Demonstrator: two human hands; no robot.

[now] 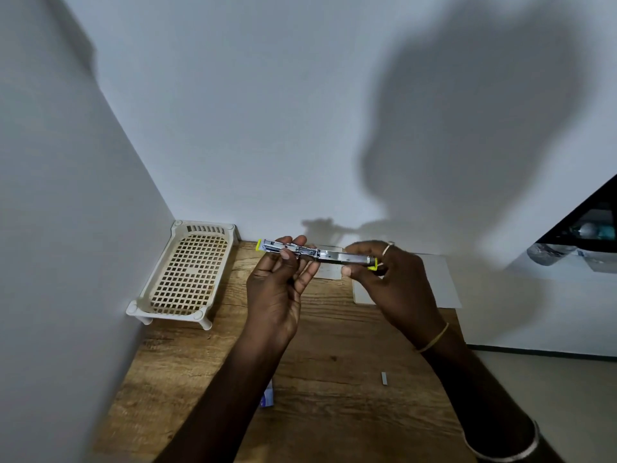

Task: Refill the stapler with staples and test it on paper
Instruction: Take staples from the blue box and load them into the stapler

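From where I stand, the brown wood-grain tabletop [334,345] fills the corner between two white walls. A white sheet of paper [434,282] lies at its far right edge, and a cream perforated plastic basket [167,315] sits in the far left corner against the wall.

Both hands are raised over the far middle of the table, and the long silver metal stapler with yellow ends [320,255] is held between them, swung open flat. Its long axis runs left to right, roughly parallel to the far edge. The left hand [280,289] pinches the left end between thumb and fingertips. The right hand [390,279] has its fingers curled round the right end.

A small blue-and-white box [268,394], probably the staple box, peeks out beside the left forearm near the front edge. The short grey strip of staples [385,378] lies alone on the near right part of the table, well apart from the stapler and back toward the person. It is on the right arm's side, so I would expect the right hand to let go and reach back for it while the left steadies the open stapler.
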